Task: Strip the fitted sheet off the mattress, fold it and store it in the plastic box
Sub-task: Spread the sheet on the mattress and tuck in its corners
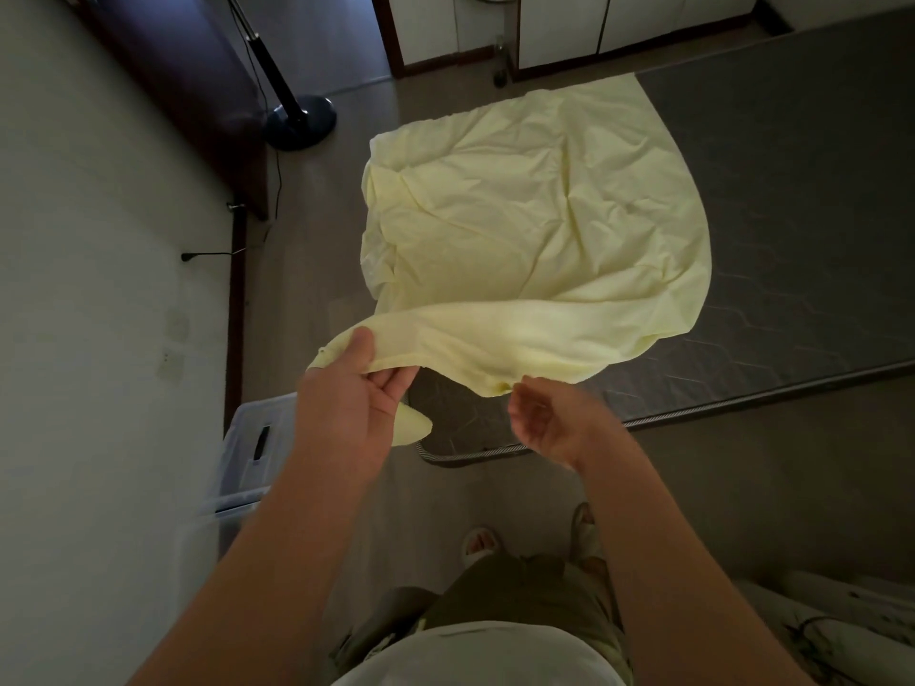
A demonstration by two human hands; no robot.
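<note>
The pale yellow fitted sheet (525,230) lies crumpled over the near left end of the dark grey mattress (772,200), which rests on the floor. My left hand (351,388) grips the sheet's near edge and lifts it off the mattress corner, with a bit of fabric hanging below the fingers. My right hand (549,423) hovers just under the lifted edge, fingers loosely curled, holding nothing. The clear plastic box (247,453) with its lid on stands on the floor at my left, by the wall.
A floor fan's stand and round base (299,121) with its cable sit at the far left near a dark sofa (178,76). White wall at left, cabinets at the back. My sandalled feet (482,542) stand on the floor before the mattress corner. Bedding lies at the lower right (841,631).
</note>
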